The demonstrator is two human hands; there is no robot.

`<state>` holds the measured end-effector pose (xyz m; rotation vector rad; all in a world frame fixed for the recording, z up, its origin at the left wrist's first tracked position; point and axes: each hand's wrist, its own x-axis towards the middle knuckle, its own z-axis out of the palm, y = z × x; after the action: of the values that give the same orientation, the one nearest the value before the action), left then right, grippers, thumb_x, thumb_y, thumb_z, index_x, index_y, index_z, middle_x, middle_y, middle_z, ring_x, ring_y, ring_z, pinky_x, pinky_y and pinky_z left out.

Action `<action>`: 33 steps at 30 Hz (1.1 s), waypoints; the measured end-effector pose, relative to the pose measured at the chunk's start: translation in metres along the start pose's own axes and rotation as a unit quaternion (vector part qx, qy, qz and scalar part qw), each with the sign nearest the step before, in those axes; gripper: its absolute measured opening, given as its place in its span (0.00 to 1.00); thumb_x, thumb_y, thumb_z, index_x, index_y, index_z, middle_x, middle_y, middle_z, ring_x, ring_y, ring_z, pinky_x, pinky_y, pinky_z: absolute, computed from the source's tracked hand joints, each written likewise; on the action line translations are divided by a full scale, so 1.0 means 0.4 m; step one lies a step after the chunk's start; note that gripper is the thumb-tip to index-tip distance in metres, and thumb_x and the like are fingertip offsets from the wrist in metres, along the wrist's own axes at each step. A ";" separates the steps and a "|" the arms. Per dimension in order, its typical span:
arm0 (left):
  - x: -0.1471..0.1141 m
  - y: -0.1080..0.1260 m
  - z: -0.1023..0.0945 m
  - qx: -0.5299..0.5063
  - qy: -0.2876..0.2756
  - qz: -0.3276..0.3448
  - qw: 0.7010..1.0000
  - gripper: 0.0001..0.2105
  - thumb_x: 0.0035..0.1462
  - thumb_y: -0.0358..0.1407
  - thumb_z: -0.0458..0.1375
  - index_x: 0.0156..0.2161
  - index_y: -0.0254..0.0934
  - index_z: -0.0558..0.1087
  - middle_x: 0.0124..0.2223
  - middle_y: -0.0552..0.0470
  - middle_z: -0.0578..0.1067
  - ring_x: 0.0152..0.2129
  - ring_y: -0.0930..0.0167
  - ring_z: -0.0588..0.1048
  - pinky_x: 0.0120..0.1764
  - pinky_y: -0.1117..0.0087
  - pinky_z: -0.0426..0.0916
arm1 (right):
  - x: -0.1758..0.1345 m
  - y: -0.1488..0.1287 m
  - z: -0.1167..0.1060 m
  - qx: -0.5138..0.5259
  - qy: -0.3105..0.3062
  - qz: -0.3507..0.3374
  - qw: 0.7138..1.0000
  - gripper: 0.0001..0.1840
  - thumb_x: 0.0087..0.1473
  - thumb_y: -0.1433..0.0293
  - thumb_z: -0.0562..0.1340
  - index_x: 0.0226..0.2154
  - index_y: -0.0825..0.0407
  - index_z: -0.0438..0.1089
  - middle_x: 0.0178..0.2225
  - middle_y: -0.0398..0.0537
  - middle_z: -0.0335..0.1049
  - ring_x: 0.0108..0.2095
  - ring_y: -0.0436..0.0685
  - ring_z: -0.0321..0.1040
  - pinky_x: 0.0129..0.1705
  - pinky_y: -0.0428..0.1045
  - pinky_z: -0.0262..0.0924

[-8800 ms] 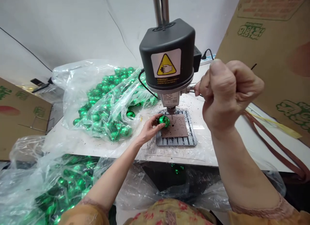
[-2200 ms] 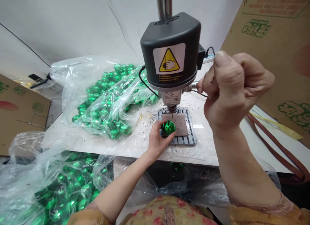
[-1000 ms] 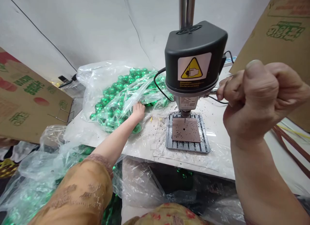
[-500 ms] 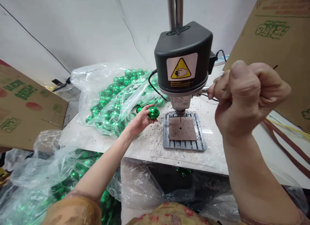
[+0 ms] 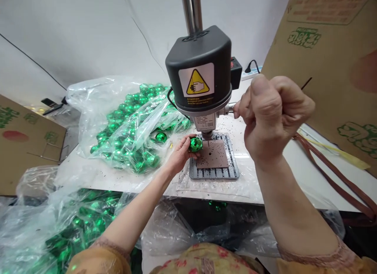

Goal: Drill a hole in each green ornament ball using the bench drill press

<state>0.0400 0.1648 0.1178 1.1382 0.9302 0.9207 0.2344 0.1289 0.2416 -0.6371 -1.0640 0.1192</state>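
Note:
My left hand pinches a shiny green faceted ball, held just left of the chuck above the base plate. My right hand is closed in a fist at the right side of the drill press, its fingers on the feed handle. A brown board with a small dark hole lies on the slotted metal base, strewn with dark shavings. Part of the drill bit is hidden behind the ball and hand.
Many green balls lie in a clear plastic bag on the left of the white table. Another bag of green balls sits below. Cardboard boxes flank the table. A brown strap lies right.
My left hand has carried the green ball rightward, to the base beside the chuck. My right hand stays at the handle. The whole view has shifted a little.

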 end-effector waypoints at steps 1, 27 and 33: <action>-0.001 -0.003 0.002 0.002 -0.009 0.001 1.000 0.30 0.55 0.54 0.66 0.57 0.41 0.69 0.41 0.51 0.78 0.26 0.72 0.78 0.28 0.71 0.72 | 0.000 -0.001 0.000 -0.010 -0.002 0.006 1.000 0.29 0.58 0.52 0.62 0.18 0.48 0.50 0.15 0.39 0.44 0.18 0.49 0.49 0.21 0.53 0.50; 0.033 -0.055 0.043 0.132 -0.045 0.066 0.988 0.32 0.46 0.44 0.74 0.55 0.36 0.71 0.48 0.46 0.79 0.37 0.69 0.79 0.39 0.69 0.75 | 0.000 0.001 -0.003 0.048 -0.014 -0.009 0.999 0.27 0.59 0.60 0.63 0.18 0.49 0.49 0.16 0.39 0.46 0.17 0.48 0.48 0.22 0.53 0.46; 0.027 -0.047 0.039 0.152 -0.033 0.026 0.988 0.34 0.49 0.48 0.72 0.57 0.35 0.69 0.38 0.51 0.78 0.21 0.77 0.71 0.22 0.75 0.67 | -0.005 -0.004 -0.003 0.012 -0.016 -0.008 1.000 0.28 0.61 0.59 0.61 0.18 0.49 0.46 0.17 0.39 0.44 0.18 0.48 0.50 0.23 0.52 0.47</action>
<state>0.0602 0.1669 0.1005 1.4490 1.0127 0.7947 0.2342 0.1262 0.2407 -0.6062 -1.0968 0.1277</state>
